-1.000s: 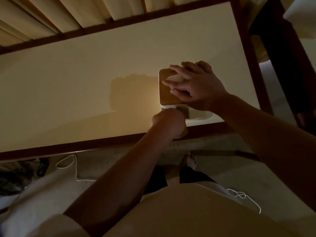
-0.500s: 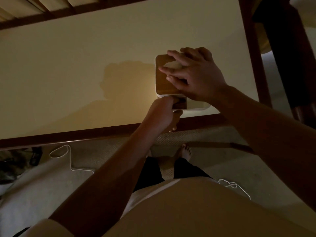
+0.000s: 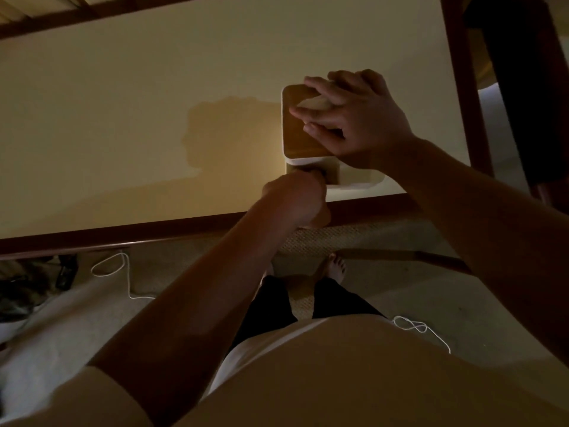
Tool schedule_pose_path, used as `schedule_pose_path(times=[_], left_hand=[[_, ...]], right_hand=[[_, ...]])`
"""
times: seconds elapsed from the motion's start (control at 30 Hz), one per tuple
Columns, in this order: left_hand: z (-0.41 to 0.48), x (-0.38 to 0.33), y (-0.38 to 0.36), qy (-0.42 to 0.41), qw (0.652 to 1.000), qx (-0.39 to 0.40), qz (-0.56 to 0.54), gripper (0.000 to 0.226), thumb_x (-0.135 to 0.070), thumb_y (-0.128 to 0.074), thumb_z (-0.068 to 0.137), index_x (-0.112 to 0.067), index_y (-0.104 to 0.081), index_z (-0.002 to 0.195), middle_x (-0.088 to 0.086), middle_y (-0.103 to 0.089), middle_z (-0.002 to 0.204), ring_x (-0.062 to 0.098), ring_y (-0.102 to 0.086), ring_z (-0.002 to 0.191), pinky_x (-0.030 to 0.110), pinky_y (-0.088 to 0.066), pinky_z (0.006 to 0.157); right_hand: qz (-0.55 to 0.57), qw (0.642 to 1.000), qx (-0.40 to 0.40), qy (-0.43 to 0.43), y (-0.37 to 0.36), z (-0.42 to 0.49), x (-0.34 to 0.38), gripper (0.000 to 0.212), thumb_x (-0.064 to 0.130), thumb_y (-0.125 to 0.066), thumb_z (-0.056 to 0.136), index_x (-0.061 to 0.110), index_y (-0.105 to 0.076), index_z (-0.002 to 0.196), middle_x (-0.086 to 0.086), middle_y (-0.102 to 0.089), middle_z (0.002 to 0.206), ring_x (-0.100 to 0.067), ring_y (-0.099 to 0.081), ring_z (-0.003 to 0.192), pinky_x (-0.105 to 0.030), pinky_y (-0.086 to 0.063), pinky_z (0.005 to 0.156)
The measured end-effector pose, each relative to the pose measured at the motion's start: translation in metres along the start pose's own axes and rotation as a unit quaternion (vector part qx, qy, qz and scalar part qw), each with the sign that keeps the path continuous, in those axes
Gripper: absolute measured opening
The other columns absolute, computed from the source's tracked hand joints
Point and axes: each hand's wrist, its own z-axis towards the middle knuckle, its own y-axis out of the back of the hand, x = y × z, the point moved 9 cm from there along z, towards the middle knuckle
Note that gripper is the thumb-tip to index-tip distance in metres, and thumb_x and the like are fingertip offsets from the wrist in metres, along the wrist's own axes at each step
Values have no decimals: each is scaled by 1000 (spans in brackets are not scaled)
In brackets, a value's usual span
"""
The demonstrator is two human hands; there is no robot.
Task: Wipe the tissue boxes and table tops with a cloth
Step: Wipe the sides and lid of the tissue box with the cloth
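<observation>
A white tissue box [image 3: 360,181] with a wooden lid [image 3: 300,140] stands near the front right of the cream table top [image 3: 154,103]. My right hand [image 3: 354,118] lies flat on the lid, fingers straight and spread over the pale tissue [image 3: 314,103] that sticks out. My left hand [image 3: 295,198] is curled into a fist against the box's near side. It holds a dark cloth [image 3: 332,177] there, most of it hidden by the fingers.
A dark wooden rim [image 3: 123,234] frames the table. Dark furniture [image 3: 523,87] stands close to the right. On the carpet below lie a white cable [image 3: 123,272], a second white cable [image 3: 415,326], dark clutter [image 3: 30,288] and my bare foot [image 3: 337,268].
My left hand has moved up from the table's front edge onto the box's near side. My right hand has stayed on the lid.
</observation>
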Motion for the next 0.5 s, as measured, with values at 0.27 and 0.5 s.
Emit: schedule_pose_path(times=[0.27,0.5], left_hand=[[0,-16,7,-6,990,7,-141,58,-19,-66,96,-13,-49,151,10,-61,138,28,-61,122,33,-52,97],[-6,-6,8,-4,944,-51,-325,59,-5,-64,89,-13,-56,147,6,-62,113,22,-62,100,25,-44,65]], right_hand=[[7,1000,4,-15,0,1,0,45,58,-31,108,49,-53,146,7,-36,166,-34,-35,148,-57,-22,118],[-10,1000,-6,-8,0,2,3,45,57,-32,108,46,-57,144,4,-40,164,-37,-42,142,-59,-28,114]])
